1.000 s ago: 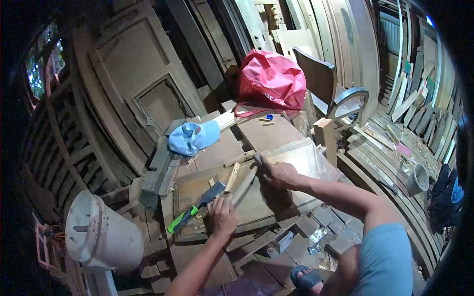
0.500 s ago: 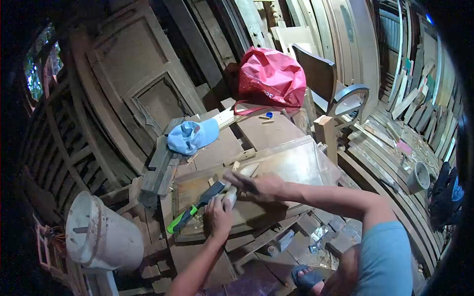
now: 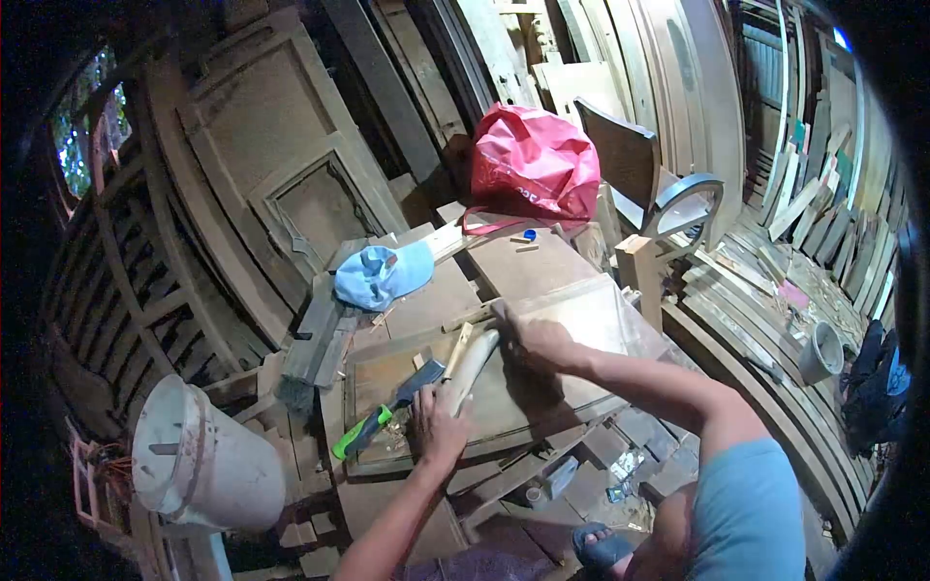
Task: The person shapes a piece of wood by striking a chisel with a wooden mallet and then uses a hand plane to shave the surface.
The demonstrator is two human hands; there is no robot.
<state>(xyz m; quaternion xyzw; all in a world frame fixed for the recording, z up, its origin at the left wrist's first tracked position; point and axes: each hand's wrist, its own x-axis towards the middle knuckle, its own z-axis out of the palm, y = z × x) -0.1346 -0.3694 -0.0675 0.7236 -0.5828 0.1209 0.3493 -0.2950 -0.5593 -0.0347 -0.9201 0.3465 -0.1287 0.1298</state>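
A pale, curved wooden piece (image 3: 474, 360) lies slanting over the framed wooden panel (image 3: 620, 324). My left hand (image 3: 441, 423) is closed on its near end, fingers pressed around it. Past the far end, my right hand (image 3: 542, 344) grips a brown flat piece (image 3: 502, 312), mostly covered by the fingers; I cannot tell its kind. Left of my left hand rests a tool with a green and black handle (image 3: 362, 432) and a dark blade. A small strip of light wood (image 3: 459, 349) sits beside the curved piece, and shavings lie near the tool.
A light blue cap (image 3: 384, 275) and a pink bag (image 3: 536, 165) sit at the back of the bench. On the left stands a white bucket (image 3: 208, 455). A wooden post (image 3: 638, 276) rises at the right, before a chair (image 3: 630, 160). Boards lean along the walls.
My right hand has moved away from my left hand, forward and right past the curved piece's far end, carrying the brown flat piece. My left hand stays at the near end.
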